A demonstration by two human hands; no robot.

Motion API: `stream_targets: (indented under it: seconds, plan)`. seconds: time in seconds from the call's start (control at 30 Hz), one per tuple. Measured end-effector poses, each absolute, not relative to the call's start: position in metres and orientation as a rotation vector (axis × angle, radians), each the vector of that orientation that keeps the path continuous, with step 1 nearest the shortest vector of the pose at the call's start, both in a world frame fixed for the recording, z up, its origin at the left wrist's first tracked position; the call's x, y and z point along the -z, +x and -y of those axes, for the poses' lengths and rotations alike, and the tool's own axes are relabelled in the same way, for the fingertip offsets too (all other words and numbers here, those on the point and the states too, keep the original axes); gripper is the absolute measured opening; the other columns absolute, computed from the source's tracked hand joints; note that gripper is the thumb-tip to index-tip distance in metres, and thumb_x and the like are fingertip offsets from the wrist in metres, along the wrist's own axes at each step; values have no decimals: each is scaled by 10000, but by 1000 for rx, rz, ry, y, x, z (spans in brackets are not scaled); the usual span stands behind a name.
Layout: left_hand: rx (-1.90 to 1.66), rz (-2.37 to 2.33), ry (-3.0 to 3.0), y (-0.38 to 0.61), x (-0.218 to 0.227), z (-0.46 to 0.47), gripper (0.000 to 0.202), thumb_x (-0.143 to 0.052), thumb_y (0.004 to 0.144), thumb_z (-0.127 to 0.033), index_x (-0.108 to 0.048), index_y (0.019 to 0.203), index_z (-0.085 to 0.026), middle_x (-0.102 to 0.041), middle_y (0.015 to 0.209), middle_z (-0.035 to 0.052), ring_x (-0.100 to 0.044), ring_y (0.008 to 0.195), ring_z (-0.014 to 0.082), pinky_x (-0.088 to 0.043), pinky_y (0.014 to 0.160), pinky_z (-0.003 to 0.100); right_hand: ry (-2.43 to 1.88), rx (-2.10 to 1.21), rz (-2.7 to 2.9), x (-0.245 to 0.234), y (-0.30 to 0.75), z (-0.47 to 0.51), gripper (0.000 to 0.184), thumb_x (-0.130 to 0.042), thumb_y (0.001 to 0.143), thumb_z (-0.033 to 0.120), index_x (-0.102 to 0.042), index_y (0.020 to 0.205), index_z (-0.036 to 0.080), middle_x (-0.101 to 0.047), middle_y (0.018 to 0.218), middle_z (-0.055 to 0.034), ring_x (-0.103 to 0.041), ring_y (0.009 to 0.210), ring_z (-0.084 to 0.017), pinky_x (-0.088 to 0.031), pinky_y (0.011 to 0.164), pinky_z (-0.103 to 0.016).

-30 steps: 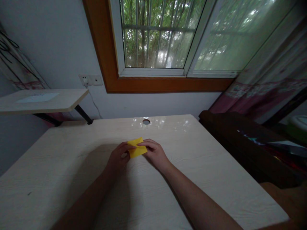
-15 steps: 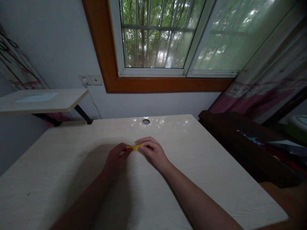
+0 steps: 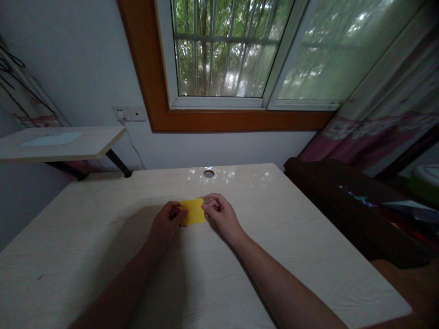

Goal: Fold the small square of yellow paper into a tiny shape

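Note:
A small yellow piece of paper [image 3: 194,211], roughly square, is held up between my two hands above the pale wooden desk [image 3: 274,256]. My left hand [image 3: 166,221] pinches its left edge, the thumb lying on the face toward me. At the right edge, my right hand [image 3: 223,214] grips it between thumb and fingers. The paper's broad face shows and looks flat. The fingertips behind it are mostly hidden.
A round cable hole [image 3: 209,173] sits near the desk's back edge. To the left, a raised shelf [image 3: 96,141] on black legs carries a white sheet [image 3: 51,139]. Dark furniture [image 3: 329,205] holding various items stands to the right. A window with an orange-brown frame [image 3: 240,121] is behind.
The yellow paper was seen nearly edge-on as a thin strip; now its broad face is tilted toward me. Both hands have turned slightly with it and keep their hold.

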State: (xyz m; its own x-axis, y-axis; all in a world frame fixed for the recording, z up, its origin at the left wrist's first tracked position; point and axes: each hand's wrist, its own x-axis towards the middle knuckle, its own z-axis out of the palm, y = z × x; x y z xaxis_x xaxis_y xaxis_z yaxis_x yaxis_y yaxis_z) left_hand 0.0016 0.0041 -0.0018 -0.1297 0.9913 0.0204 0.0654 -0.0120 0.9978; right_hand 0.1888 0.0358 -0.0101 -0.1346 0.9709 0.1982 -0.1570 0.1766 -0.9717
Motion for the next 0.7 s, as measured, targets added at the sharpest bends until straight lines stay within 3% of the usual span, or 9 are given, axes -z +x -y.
stream_targets:
  seconds: [0.27,0.43,0.6,0.7]
  plan:
    - [-1369,-1229,1129,0,-5,-4,566,-705,754,-403,-459,1218,-193,-608,630,-56,-601,581,121,-509,545,216,-775,-1085,1615,7,191,-29,331,-602,863,234,-594,1192,264,-650,1045,-57,-600,793,-145,-499,738,-296]
    - [-1319,-1184,1181,1,-5,-1,582,-676,786,-385,-420,1276,-205,-570,619,-72,-572,554,112,-515,545,228,-746,-812,1896,-2,192,-25,399,-512,888,126,-587,1240,300,-638,1014,-54,-588,865,-172,-490,815,-337]
    - [-1288,-1227,1195,0,-9,1,557,-648,799,-372,-428,1282,-206,-519,593,-89,-536,534,98,-499,516,202,-723,-751,1785,-1,193,-24,620,-568,836,86,-408,1379,338,-597,1139,-60,-589,766,-139,-518,771,-317]
    - [-1296,-1215,1192,1,-12,2,543,-641,806,-359,-418,1278,-210,-535,604,-83,-552,551,105,-495,516,199,-739,-687,1943,-1,196,-23,502,-535,861,84,-521,1307,315,-627,1086,-63,-607,848,-165,-515,807,-326]
